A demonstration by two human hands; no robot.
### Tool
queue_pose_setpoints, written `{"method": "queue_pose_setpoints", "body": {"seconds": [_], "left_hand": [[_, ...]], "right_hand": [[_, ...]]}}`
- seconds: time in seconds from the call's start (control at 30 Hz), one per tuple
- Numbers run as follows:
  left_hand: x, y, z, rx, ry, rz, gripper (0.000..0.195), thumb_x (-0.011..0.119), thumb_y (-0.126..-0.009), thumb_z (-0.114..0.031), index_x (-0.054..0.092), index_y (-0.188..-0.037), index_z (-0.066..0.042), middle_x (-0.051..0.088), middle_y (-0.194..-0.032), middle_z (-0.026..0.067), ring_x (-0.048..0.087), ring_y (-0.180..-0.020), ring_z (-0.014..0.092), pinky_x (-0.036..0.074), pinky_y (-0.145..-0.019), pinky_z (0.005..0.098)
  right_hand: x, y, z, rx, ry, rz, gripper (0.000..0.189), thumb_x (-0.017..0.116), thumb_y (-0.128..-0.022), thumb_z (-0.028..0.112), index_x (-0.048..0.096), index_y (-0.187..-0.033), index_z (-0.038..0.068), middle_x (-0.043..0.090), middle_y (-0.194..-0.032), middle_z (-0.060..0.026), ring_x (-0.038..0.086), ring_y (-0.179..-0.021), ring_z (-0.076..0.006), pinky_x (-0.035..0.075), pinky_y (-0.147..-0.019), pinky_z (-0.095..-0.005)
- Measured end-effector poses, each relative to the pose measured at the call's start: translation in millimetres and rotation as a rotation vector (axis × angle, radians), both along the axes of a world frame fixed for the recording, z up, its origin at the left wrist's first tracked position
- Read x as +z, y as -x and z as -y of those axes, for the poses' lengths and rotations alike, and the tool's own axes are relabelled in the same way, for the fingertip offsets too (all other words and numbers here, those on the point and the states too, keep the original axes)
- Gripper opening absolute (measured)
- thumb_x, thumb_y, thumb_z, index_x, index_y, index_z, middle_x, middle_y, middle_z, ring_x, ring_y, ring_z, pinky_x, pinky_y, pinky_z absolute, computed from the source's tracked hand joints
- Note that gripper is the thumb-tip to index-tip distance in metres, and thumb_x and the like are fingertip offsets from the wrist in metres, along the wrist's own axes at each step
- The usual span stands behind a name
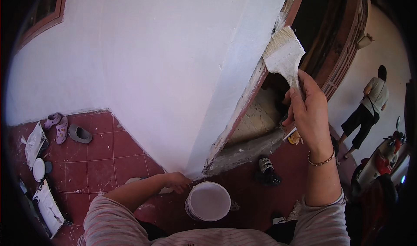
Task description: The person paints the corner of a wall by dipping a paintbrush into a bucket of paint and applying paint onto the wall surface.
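My right hand [308, 105] grips a wide flat paintbrush [285, 55] by its paint-covered handle. The brush points upward, its pale bristles at the edge of the white wall [163, 66], beside the reddish door frame [251, 92]. Low down, near the wall's bottom corner, is my left hand [177, 181], fingers bent downward. Just right of it stands or hangs a white plastic bucket [208, 202] with whitish paint inside. Whether my left fingers hold the bucket's handle, I cannot tell.
Clogs [62, 130] and paint-smeared white sheets [49, 207] lie on the red tile floor [101, 154] at left. Sandals [267, 171] lie by the doorway's raised sill [247, 154]. At right, a person [368, 105] stands near a motorbike [381, 161].
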State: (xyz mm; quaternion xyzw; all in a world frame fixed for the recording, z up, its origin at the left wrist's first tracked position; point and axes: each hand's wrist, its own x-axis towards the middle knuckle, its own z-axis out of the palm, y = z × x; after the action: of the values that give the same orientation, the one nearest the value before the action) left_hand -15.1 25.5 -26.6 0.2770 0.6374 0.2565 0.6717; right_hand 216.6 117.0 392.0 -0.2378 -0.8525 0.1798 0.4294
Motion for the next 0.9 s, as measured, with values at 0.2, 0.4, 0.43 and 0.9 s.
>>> {"method": "queue_pose_setpoints", "body": {"seconds": [0.2,0.4,0.43,0.9], "left_hand": [[-4.0,4.1,3.9,-0.01,-0.012,0.003,0.05,0.06,-0.086,-0.041,0.056,-0.118,-0.003,0.061,-0.104,0.0189,0.064,-0.085,0.029,0.057,-0.072,0.0395],[-5.0,-1.9,-3.4,-0.017,-0.021,0.017,0.06,0.063,-0.084,-0.041,0.051,-0.123,0.003,0.053,-0.115,0.0257,0.062,-0.09,0.034,0.055,-0.077,0.0433],[-3.1,-2.3,-2.6,-0.015,-0.019,0.018,0.06,0.063,-0.084,-0.041,0.051,-0.123,0.003,0.053,-0.115,0.0257,0.062,-0.09,0.034,0.055,-0.077,0.0433],[-4.1,2.0,2.7,0.031,-0.027,-0.026,0.05,0.065,-0.084,-0.035,0.055,-0.113,0.005,0.058,-0.103,0.0207,0.064,-0.08,0.029,0.058,-0.07,0.0406]], "right_hand": [[34.4,6.6,17.1,-0.021,-0.086,0.054,0.042,0.044,-0.09,-0.001,0.04,-0.131,-0.002,0.056,-0.074,-0.0061,0.05,-0.044,-0.0068,0.042,-0.038,-0.0211],[74.8,-5.6,11.0,-0.053,-0.193,0.071,0.045,0.046,-0.088,0.002,0.041,-0.132,-0.001,0.058,-0.076,-0.0095,0.05,-0.043,-0.0092,0.043,-0.038,-0.0235],[77.4,-6.6,7.9,-0.077,-0.268,0.017,0.046,0.047,-0.086,0.003,0.042,-0.131,-0.003,0.06,-0.077,-0.0127,0.051,-0.044,-0.0113,0.045,-0.039,-0.0258],[-3.4,21.4,-3.0,-0.11,-0.448,-0.033,0.049,0.052,-0.083,-0.003,0.041,-0.131,-0.002,0.061,-0.091,-0.0298,0.063,-0.083,-0.0407,0.049,-0.076,-0.0423]]}}
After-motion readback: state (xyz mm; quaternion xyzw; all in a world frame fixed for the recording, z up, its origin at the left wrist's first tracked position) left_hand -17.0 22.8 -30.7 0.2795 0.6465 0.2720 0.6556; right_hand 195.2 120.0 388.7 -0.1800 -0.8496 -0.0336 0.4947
